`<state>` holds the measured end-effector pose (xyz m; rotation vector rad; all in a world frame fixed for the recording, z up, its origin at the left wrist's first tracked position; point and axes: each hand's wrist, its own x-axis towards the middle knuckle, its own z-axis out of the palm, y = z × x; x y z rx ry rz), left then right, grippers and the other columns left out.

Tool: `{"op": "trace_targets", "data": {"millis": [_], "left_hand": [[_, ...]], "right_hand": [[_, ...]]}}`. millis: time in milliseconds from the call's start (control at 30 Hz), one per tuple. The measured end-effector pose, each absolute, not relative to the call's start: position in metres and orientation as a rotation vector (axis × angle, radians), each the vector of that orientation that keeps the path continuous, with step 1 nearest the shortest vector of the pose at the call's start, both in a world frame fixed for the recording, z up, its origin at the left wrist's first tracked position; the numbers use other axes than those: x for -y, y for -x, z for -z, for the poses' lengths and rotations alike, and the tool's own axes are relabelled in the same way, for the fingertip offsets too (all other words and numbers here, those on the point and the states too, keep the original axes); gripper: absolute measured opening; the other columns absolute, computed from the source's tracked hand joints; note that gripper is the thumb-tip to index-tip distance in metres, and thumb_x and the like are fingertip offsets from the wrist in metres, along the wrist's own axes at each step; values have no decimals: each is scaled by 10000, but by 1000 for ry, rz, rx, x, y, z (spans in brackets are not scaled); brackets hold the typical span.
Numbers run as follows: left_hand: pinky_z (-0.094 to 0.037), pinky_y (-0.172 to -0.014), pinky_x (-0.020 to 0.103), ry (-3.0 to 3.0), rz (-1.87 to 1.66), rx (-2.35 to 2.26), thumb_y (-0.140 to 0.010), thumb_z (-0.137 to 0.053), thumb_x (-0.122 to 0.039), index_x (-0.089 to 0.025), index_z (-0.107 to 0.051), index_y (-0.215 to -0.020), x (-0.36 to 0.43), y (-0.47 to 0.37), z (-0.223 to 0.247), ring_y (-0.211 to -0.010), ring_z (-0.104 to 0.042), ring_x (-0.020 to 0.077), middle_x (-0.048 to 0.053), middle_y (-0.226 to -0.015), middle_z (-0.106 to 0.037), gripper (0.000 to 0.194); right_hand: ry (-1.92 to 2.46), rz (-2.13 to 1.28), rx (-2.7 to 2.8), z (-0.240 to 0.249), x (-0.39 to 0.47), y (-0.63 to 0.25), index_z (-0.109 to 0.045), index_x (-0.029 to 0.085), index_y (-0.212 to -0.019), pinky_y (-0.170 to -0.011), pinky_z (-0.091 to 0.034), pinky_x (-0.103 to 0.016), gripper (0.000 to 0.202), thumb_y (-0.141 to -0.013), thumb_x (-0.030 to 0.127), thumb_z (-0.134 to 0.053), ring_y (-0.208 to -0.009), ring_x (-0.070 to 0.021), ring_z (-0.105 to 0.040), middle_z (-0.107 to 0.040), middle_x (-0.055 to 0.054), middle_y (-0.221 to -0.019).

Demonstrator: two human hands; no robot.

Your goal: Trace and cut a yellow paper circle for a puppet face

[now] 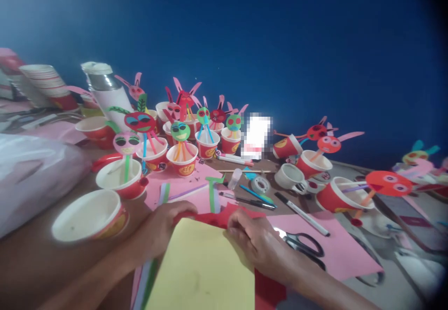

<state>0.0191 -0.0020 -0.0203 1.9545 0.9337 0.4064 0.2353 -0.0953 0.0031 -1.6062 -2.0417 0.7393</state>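
Observation:
A sheet of pale yellow paper is held up close in front of me. My left hand is closed at its upper left edge, with some fingers hidden behind it. On the right edge, my right hand grips the sheet, its fingers curled. Red paper shows behind the top of the sheet and lower right. Pink paper lies on the right, with black-handled scissors on it beside my right forearm. A white marker rests across the pink paper's upper edge.
Several paper cups with paper creature heads on straws stand at the back. A plain cup sits front left, near a plastic bag. Tape, pens and a mug lie mid-table. A thermos stands before the blue wall.

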Motion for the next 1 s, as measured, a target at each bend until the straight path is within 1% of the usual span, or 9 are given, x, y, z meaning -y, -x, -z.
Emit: {"op": "trace_targets", "data": {"millis": [67,200,333,467,633,767,900,967,1000], "left_hand": [[-448,-819,280,-2003,-412,-978,-851,-497,-297,-173,-624,-890,0,-17,18,-888,-605,196,25,-934,-675,182],[-427,-852,264,-1964,-443,-1044,-846,-485,-322,-186,-617,-984,1,-20,16,-974,-591,201,36,-1038,-666,234],[-445,-805,256,-1869,-487,-1046,-897,-385,-368,-185,-581,-1063,6,-22,13,-921,-597,179,40,-983,-656,316],[-409,-891,260,-1906,-601,-964,-910,-376,-318,-187,-581,-1031,7,-20,14,-1014,-563,171,47,-1044,-618,272],[-456,-859,283,-1940,-699,-875,-903,-373,-239,-156,-572,-1021,5,-20,19,-941,-593,157,76,-1012,-612,246],[-451,-900,309,-2103,-807,-848,-880,-402,-165,-163,-592,-1014,4,-20,24,-1029,-562,168,89,-1074,-614,233],[-420,-950,367,-2340,-926,-771,-848,-438,-90,-161,-593,-1008,11,-18,24,-1086,-523,188,95,-1079,-616,233],[-420,-944,389,-2468,-881,-687,-835,-471,-95,-146,-582,-1027,21,-16,19,-1073,-522,205,105,-1066,-617,228],[-425,-930,392,-2548,-775,-628,-835,-490,-117,-145,-583,-1033,27,-15,15,-1039,-537,208,101,-1044,-627,221]], "right_hand": [[1642,-601,2194,6,97,-239,-462,204,-836,-458,-262,-215,100,-889,169,-385,-474,-98,-477,-505,58,-561],[1623,-285,2353,26,95,-242,-481,191,-859,-446,-240,-238,113,-905,177,-378,-458,-120,-532,-557,40,-550],[1543,12,2432,42,93,-243,-478,194,-849,-436,-207,-250,133,-923,200,-369,-399,-115,-484,-500,62,-479],[1501,78,2454,48,92,-244,-484,183,-859,-437,-185,-247,127,-922,196,-375,-400,-99,-456,-485,63,-482],[1503,207,2457,47,89,-247,-530,173,-840,-449,-122,-267,160,-916,201,-392,-389,-99,-385,-459,48,-462],[1516,279,2478,42,85,-247,-562,175,-815,-485,-157,-275,160,-894,168,-423,-460,-116,-414,-498,17,-520],[1473,331,2509,37,80,-246,-557,172,-777,-511,-193,-274,145,-874,145,-453,-547,-133,-453,-528,-2,-583],[1454,359,2516,37,78,-246,-555,168,-765,-516,-202,-275,136,-865,133,-469,-559,-136,-455,-529,-4,-593],[1446,376,2516,38,77,-245,-554,167,-761,-518,-207,-277,129,-859,128,-480,-561,-139,-454,-527,-5,-595]]}}
